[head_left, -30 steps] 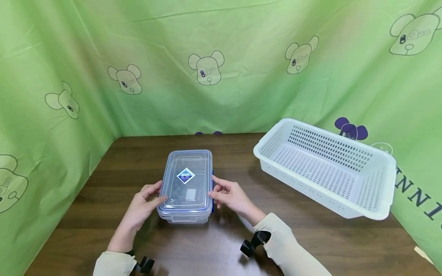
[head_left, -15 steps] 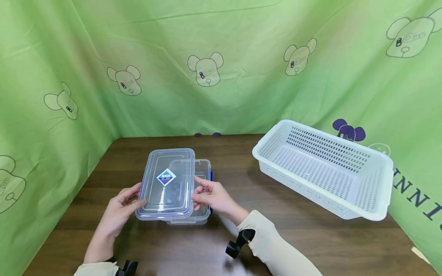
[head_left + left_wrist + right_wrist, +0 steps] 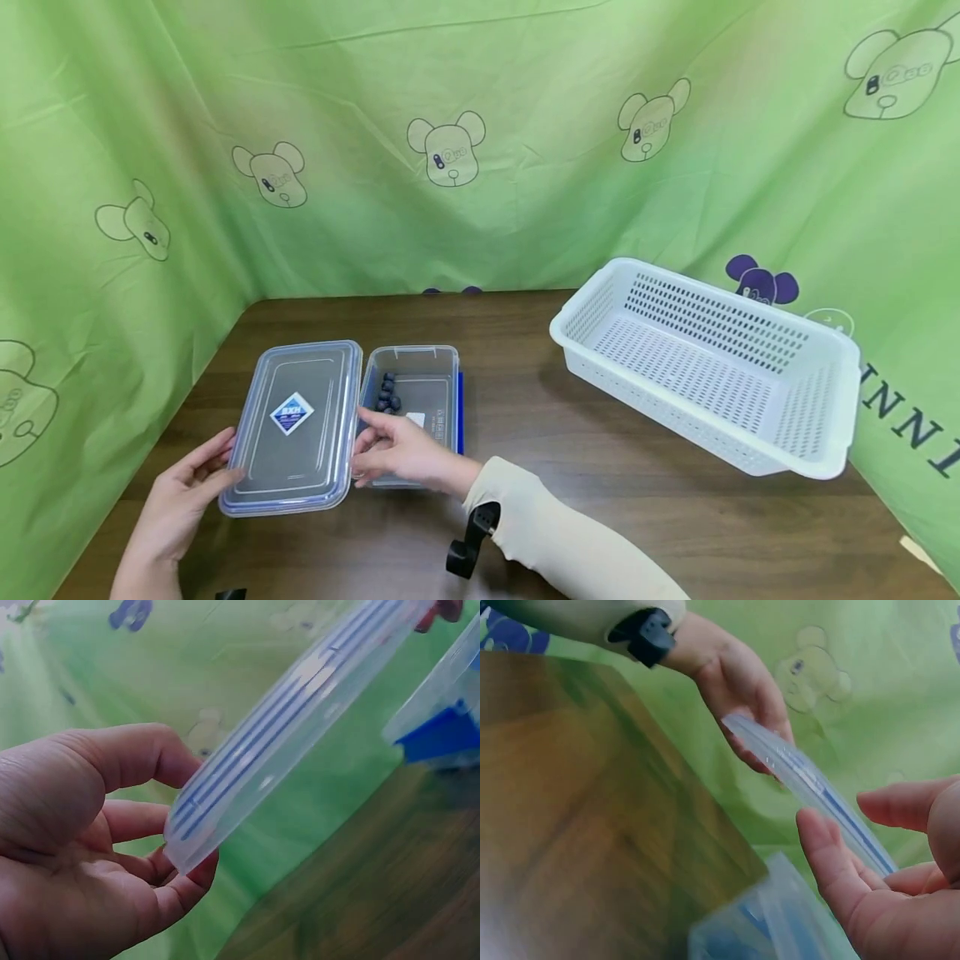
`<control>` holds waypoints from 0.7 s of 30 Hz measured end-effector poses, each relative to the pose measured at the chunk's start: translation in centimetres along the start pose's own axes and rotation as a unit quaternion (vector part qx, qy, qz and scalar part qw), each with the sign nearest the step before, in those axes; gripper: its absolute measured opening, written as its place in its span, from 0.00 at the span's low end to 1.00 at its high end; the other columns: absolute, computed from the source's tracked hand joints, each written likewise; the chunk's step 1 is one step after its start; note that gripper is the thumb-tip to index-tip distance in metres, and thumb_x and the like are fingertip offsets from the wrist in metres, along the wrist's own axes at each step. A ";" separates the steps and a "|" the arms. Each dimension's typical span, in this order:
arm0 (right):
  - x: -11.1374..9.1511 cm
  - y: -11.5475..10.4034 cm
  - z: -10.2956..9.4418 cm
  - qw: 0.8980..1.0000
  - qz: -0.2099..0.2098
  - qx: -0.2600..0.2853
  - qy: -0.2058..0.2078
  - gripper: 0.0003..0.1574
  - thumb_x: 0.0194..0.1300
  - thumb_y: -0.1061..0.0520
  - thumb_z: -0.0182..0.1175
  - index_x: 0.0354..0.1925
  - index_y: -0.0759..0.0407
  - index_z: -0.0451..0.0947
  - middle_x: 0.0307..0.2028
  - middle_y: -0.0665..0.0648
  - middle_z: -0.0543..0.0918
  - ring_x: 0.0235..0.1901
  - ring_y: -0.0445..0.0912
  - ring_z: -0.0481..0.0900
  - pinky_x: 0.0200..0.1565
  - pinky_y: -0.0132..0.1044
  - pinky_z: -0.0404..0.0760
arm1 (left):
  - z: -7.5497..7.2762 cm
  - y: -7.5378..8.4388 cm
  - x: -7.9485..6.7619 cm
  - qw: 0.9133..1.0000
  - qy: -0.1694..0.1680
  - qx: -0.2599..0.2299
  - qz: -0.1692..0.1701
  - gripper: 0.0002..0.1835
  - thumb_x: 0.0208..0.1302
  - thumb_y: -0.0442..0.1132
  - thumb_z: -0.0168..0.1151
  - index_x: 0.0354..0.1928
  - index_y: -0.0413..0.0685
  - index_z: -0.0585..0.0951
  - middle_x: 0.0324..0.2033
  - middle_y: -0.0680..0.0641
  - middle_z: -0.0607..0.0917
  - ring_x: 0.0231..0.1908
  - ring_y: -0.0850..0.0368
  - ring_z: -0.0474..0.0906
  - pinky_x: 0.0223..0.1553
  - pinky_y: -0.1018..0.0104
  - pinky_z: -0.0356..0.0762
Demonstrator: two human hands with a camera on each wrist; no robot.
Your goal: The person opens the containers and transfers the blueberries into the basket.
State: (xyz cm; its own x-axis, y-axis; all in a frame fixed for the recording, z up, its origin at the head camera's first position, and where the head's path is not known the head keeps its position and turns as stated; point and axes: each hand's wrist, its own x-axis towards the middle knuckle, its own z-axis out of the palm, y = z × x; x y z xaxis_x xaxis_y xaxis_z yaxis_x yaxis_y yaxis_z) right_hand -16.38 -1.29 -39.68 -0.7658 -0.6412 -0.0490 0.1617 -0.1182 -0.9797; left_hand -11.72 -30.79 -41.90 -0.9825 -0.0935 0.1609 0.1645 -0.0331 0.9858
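Observation:
Both hands carry a clear plastic lid [image 3: 303,442] with a blue seal line and a diamond-shaped BXH label. My left hand [image 3: 176,504] pinches its left edge, thumb on top; the left wrist view shows fingers [image 3: 187,889] curled under the rim. At the opposite edge my right hand [image 3: 397,450] has the rim between thumb and fingers. The lid is raised off the table in the left wrist view. Just right of it stands the uncovered clear food container [image 3: 427,360], with several small dark-blue round berries [image 3: 386,396] inside. The right hand covers part of the container's near end.
A white perforated plastic basket [image 3: 675,408] sits at the right on the dark wooden table [image 3: 510,350]. Green printed cloth [image 3: 525,217] hangs behind and at the sides. A blue side clip [image 3: 461,417] sticks out along the container's right side.
The lid has come off the container and moved left and toward me, held in both hands. The container has stayed in place, and the berries inside are uncovered.

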 end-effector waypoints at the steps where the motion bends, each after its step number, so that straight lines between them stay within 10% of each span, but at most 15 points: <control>1: 0.1 0.1 0.4 1.000 0.003 0.001 0.000 0.48 0.63 0.77 0.57 0.75 0.70 0.48 0.37 0.56 0.78 0.31 0.47 0.83 0.41 0.44 0.85 | -0.4 -0.1 -0.1 1.000 0.003 -0.003 -0.003 0.33 0.57 0.14 0.58 0.49 0.63 0.86 0.43 0.62 0.86 0.42 0.69 0.78 0.43 0.81 0.73; 10: 0.1 1.1 3.5 0.999 0.024 0.002 -0.023 0.44 0.61 0.79 0.56 0.73 0.73 0.53 0.46 0.54 0.75 0.49 0.67 0.80 0.45 0.41 0.84 | -4.2 -1.2 -1.6 0.998 -0.020 0.013 -0.054 0.35 0.61 0.15 0.56 0.48 0.72 0.84 0.45 0.67 0.84 0.44 0.74 0.78 0.43 0.83 0.72; 21: -0.7 2.2 4.7 0.996 0.063 -0.007 -0.070 0.39 0.63 0.80 0.54 0.70 0.78 0.56 0.61 0.64 0.74 0.61 0.60 0.74 0.50 0.40 0.81 | -6.9 -2.7 -2.4 0.978 -0.044 0.128 -0.160 0.34 0.62 0.25 0.64 0.43 0.88 0.76 0.41 0.76 0.80 0.41 0.79 0.77 0.40 0.82 0.75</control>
State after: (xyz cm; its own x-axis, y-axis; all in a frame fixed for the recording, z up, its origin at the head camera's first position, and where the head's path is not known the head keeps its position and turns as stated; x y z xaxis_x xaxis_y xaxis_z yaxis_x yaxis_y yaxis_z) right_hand -12.62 -4.66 -40.90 -0.6463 -0.7494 -0.1442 0.2409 -0.0210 -0.9703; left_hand -9.26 -37.31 -45.29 -0.9856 -0.0333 -0.1658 -0.1691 0.2045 0.9642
